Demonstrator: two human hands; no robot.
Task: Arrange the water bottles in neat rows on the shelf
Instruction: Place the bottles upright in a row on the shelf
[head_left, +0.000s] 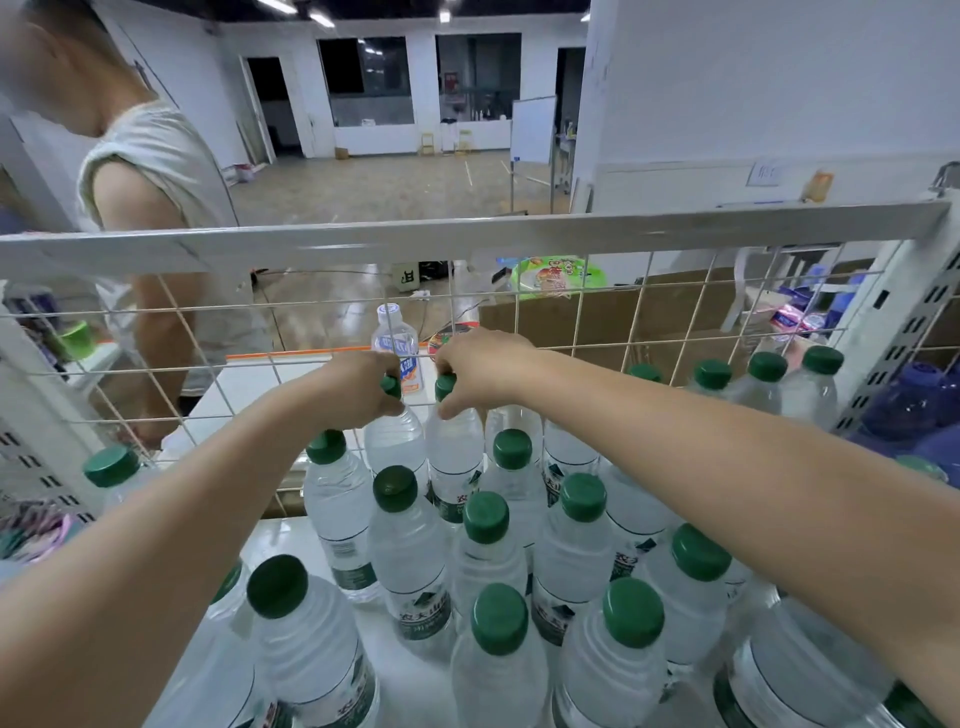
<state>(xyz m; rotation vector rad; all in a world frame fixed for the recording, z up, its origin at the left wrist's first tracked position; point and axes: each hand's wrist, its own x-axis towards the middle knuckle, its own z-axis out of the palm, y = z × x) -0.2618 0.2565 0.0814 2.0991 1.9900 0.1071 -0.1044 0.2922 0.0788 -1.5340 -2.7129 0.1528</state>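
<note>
While both arms are stretching out toward twelve o'clock over the white shelf (410, 670), the left hand (358, 387) is curling its fingers round the green cap of a back-row bottle (394, 441), and the right hand (480, 371) is pinching the cap of the neighbouring bottle (454, 447) just beside it at its three o'clock. Both bottles are standing upright against the wire mesh back panel (571, 312). Around them the green-capped water bottles (498, 654) are crowding the shelf: I am counting about twenty caps in view, packed in loose rows, with four more lining up at two o'clock by the mesh. One clear bottle with a blue label (397, 343) is standing beyond the mesh at twelve o'clock. Another person in a pale sleeveless top (156, 171) is standing at ten o'clock behind the panel.
</note>
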